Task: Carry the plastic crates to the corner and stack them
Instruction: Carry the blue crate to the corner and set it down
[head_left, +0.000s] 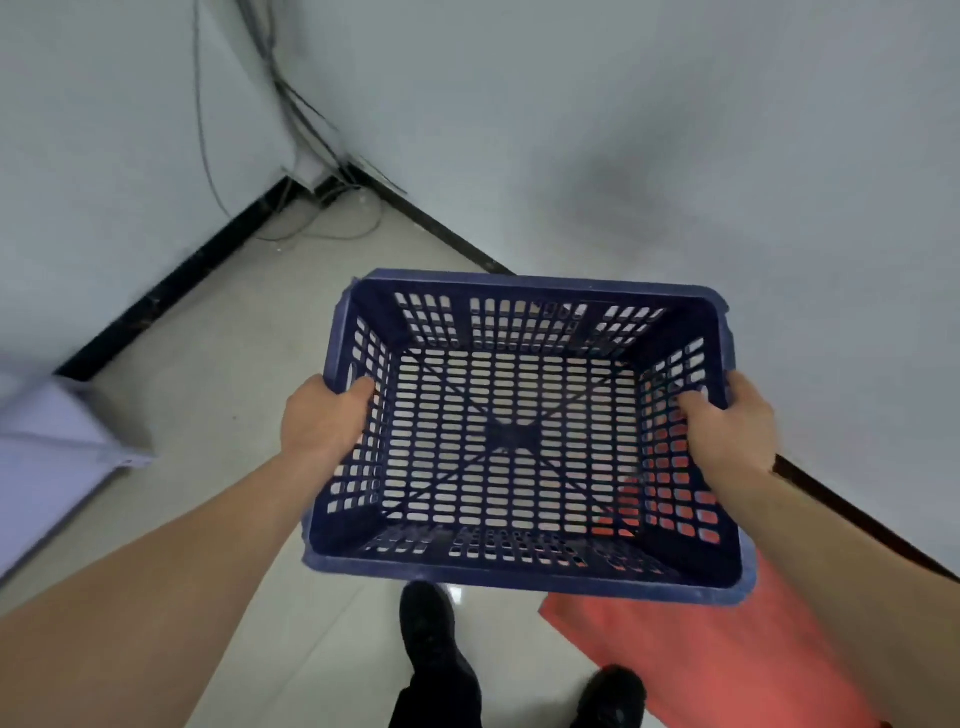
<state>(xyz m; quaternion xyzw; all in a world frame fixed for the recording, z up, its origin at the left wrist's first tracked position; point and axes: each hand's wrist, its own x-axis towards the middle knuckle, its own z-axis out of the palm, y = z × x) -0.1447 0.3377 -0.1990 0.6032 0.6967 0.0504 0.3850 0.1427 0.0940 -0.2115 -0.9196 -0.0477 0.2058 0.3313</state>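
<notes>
A person's left hand (322, 415) and right hand (727, 421) grip the blue crate (519, 441) between them, thumbs curled inside its side walls, fingers hidden outside.

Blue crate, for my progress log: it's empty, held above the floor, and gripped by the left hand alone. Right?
Not quite. The head view shows both hands gripping the blue crate: the left hand on its left wall, the right hand on its right wall. It is empty and held above the floor.
</notes>
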